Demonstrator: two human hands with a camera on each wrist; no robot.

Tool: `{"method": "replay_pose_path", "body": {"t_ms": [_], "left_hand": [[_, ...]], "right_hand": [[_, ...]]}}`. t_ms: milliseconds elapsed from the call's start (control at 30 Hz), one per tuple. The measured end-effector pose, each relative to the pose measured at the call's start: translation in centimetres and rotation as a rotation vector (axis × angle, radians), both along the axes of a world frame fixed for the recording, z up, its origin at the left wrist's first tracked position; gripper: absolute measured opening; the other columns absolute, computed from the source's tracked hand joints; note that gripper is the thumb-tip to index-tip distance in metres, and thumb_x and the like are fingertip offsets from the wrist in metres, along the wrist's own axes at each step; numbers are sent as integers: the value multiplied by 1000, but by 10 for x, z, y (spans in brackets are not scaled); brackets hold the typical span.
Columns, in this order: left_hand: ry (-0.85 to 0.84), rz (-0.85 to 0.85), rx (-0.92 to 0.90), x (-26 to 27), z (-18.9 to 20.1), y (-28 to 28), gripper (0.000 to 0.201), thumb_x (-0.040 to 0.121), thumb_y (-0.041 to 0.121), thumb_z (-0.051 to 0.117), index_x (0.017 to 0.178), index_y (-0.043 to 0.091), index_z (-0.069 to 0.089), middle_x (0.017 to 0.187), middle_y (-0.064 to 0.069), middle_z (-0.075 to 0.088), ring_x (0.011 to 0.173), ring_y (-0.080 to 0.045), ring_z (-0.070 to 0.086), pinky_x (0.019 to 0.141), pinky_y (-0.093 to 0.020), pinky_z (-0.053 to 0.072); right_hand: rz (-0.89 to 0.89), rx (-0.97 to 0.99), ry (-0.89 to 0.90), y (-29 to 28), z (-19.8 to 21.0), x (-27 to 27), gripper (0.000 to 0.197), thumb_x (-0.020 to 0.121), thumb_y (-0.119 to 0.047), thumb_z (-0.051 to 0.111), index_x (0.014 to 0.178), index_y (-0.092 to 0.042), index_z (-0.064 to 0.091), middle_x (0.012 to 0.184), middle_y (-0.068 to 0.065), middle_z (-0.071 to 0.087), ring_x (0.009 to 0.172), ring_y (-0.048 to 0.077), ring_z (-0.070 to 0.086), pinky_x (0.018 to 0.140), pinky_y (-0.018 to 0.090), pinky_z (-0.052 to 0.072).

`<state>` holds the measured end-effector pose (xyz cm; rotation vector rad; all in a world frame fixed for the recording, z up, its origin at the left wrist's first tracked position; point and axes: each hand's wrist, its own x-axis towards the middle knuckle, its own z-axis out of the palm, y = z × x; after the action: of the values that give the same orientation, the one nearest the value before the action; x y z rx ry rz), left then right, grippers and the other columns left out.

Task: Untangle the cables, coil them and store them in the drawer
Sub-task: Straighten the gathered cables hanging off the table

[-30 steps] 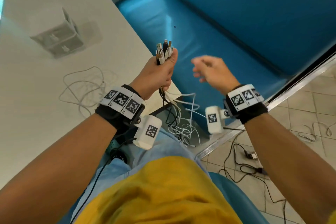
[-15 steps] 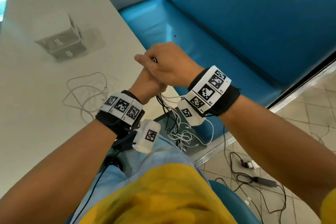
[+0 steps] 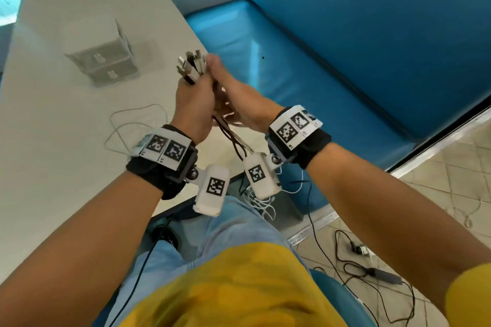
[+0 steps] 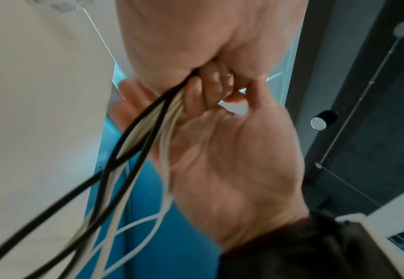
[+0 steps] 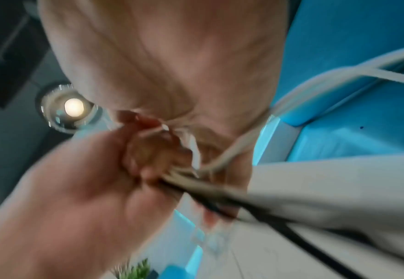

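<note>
Above the white table [image 3: 66,119] edge, the cable bundle [image 3: 233,141] is clenched in the left hand [image 3: 195,103], plugs [image 3: 190,65] up; the right hand [image 3: 239,106], beside it, is closed round the strands hanging below

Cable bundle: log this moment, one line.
left hand grips cable bundle | right hand against cords below | drawer unit shut

head view downward, wrist views close, sharing hands [image 3: 212,103]
</note>
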<state>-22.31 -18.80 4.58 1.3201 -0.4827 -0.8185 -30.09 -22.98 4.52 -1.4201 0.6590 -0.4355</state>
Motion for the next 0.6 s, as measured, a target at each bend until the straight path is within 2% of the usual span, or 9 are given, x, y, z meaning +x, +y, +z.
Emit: {"method": "replay_pose_path", "body": {"t_ms": [33, 67, 133, 200, 267, 367, 433, 500, 600], "left_hand": [[20, 57, 7, 5, 0, 1, 26, 94, 26, 59, 70, 17, 55, 50, 8, 55, 50, -10, 54, 57, -27, 48], [33, 94, 16, 11, -1, 2, 28, 93, 32, 60, 69, 18, 56, 50, 8, 55, 53, -12, 54, 59, -29, 49], [76, 115, -15, 26, 2, 5, 35, 94, 38, 57, 66, 18, 53, 47, 5, 47, 46, -13, 45, 47, -24, 40], [141, 75, -113, 46, 13, 10, 41, 98, 42, 47, 65, 18, 48, 44, 5, 30, 40, -10, 26, 41, -21, 23], [214, 64, -170, 70, 26, 17, 43, 100, 45, 39, 66, 19, 45, 43, 7, 22, 39, -9, 18, 40, -22, 19], [293, 63, -175, 97, 27, 34, 43, 102, 43, 37, 67, 20, 43, 42, 8, 21, 35, -7, 17, 35, -20, 19], [272, 69, -154, 108, 20, 47, 42, 101, 42, 37, 67, 19, 43, 43, 7, 19, 37, -8, 15, 35, -21, 16], [235, 81, -138, 121, 13, 60, 42, 101, 43, 39, 67, 19, 44, 44, 7, 19, 38, -8, 13, 36, -22, 14], [132, 129, -112, 144, 4, 80, 43, 100, 45, 42, 66, 19, 44, 42, 7, 20, 38, -8, 13, 39, -22, 11]], "right_hand": [[47, 6, 36, 3, -7, 8, 73, 93, -68, 22, 98, -9, 65, 75, 14, 62, 65, 25, 58, 72, 41, 51], [92, -5, 48, 4, -13, 15, 84, 89, -73, 18, 105, -5, 64, 74, 19, 61, 62, 28, 58, 66, 41, 54], [141, -28, 43, 3, -25, 29, 93, 86, -77, 12, 120, -3, 57, 65, 22, 58, 49, 27, 54, 51, 32, 50], [149, -26, 90, 4, -39, 40, 87, 87, -76, 8, 111, -12, 62, 50, 13, 51, 37, 20, 45, 47, 27, 44], [149, -40, 152, 11, -55, 49, 86, 89, -73, 6, 95, -14, 69, 44, 2, 40, 36, 14, 35, 48, 26, 38], [145, -115, 199, 21, -72, 71, 83, 94, -68, 12, 78, -8, 67, 42, -2, 34, 36, 11, 31, 46, 24, 32], [166, -170, 226, 30, -76, 85, 80, 96, -65, 16, 78, -5, 67, 43, -2, 36, 35, 10, 32, 46, 24, 33], [217, -201, 253, 34, -75, 93, 81, 96, -64, 15, 83, -5, 68, 47, 1, 41, 39, 12, 39, 48, 27, 39], [350, -33, 227, 41, -57, 98, 67, 94, -66, 18, 95, -15, 63, 66, 11, 61, 57, 19, 58, 64, 34, 53]]}}
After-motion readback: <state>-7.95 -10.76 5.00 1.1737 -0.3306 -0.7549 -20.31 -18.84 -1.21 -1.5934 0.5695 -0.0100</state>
